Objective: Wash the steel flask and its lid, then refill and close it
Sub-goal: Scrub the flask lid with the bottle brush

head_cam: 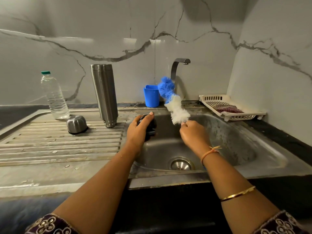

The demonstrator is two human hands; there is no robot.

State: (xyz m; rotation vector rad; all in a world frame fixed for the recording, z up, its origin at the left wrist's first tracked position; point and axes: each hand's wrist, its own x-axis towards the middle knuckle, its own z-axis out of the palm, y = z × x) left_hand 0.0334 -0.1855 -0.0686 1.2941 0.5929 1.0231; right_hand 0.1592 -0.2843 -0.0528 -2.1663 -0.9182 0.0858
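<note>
Over the left rim of the sink [236, 141], the left hand [137, 132] grips the small black lid [151, 128], the right hand [194, 135] pinches the brush [175, 108] by its stem, and the steel flask [104, 95] stands inverted at the right edge of the drainboard [59, 146], rigid, probably wet-slick, best grasped mid-body.

One sink [236, 141] is showing. From its middle, one flask [104, 95] is standing at ten o'clock, and one steel cap [76, 124] and one bottle [54, 97] are sitting toward nine. One cup [151, 96] is standing at eleven and one tap [179, 68] at twelve. One tray [233, 107] is lying at two, carrying one cloth [227, 108]. One drain [181, 163] is sitting at seven. Two hands are showing: the left hand [137, 132] is holding one lid [149, 126], the right hand [194, 134] one brush [172, 102]. Two bands are circling the right arm: one thread [210, 153] and one bangle [238, 195].
</note>
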